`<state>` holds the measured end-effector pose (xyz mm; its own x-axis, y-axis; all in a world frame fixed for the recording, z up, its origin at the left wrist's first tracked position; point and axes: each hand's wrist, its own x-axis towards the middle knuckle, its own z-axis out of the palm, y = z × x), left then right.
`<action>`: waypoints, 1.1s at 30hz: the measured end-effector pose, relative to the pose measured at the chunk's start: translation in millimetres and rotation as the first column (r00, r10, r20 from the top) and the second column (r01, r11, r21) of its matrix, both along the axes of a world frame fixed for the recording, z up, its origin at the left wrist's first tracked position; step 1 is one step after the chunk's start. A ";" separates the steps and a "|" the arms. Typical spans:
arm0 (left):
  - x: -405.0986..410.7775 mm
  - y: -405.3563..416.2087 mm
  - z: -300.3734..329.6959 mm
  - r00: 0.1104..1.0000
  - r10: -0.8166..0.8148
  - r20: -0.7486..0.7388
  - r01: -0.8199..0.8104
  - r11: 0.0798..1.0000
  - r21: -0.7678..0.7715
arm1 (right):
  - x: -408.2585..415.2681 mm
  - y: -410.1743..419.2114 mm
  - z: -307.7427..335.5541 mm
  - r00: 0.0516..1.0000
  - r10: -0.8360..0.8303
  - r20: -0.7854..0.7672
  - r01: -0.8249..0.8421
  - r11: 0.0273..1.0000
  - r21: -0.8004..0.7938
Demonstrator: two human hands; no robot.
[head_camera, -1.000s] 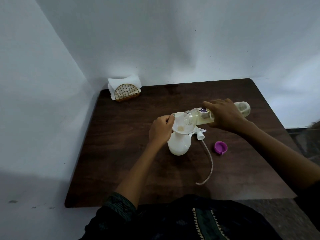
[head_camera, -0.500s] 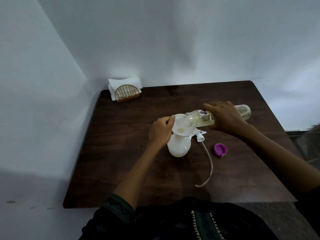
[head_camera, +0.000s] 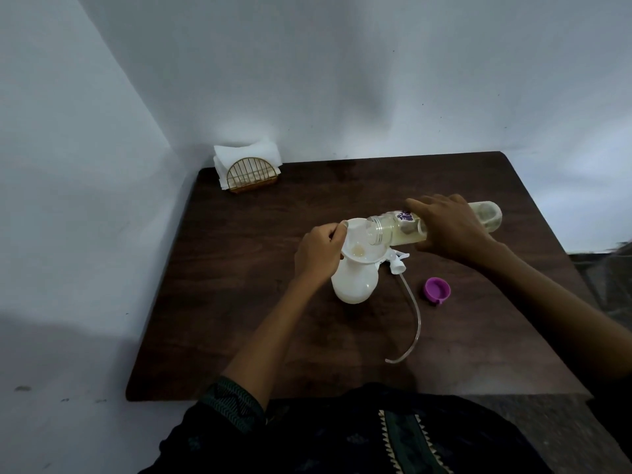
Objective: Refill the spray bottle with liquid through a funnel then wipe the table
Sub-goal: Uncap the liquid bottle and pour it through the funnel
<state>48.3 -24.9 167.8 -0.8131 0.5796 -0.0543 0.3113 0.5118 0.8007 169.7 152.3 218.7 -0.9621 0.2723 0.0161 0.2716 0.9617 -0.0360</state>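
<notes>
Head cam looks fwd and down at table (head_camera: 239,302).

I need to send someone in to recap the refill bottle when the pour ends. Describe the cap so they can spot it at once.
On the dark wooden table, look just right of the white spray bottle that carries the funnel. Past the curved clear tube of the spray head, nearer the person than the right hand, lies the purple cap. It is the only purple, round, open-side-up piece lying loose there.

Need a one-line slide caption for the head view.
Right hand tips refill bottle over funnel; left hand steadies it on spray bottle.
</notes>
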 end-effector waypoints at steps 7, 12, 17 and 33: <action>-1.3 -4.0 -0.5 1.000 -0.008 0.003 0.008 1.000 0.000 | -3.1 -3.6 -3.8 1.000 0.002 0.002 -0.002 1.000 0.008; -2.7 -2.9 0.5 1.000 -0.004 0.007 0.004 1.000 0.003 | -3.5 -4.1 -0.9 1.000 0.006 -0.006 -0.006 1.000 0.024; -2.8 -2.4 -0.4 1.000 0.003 0.016 -0.003 1.000 0.011 | -2.8 -5.0 -1.5 1.000 0.004 -0.010 -0.003 1.000 0.022; -4.2 -1.5 -4.0 0.999 -0.002 0.051 -0.001 0.998 0.060 | -2.8 -6.5 1.0 1.000 -0.001 -0.009 0.001 0.999 0.044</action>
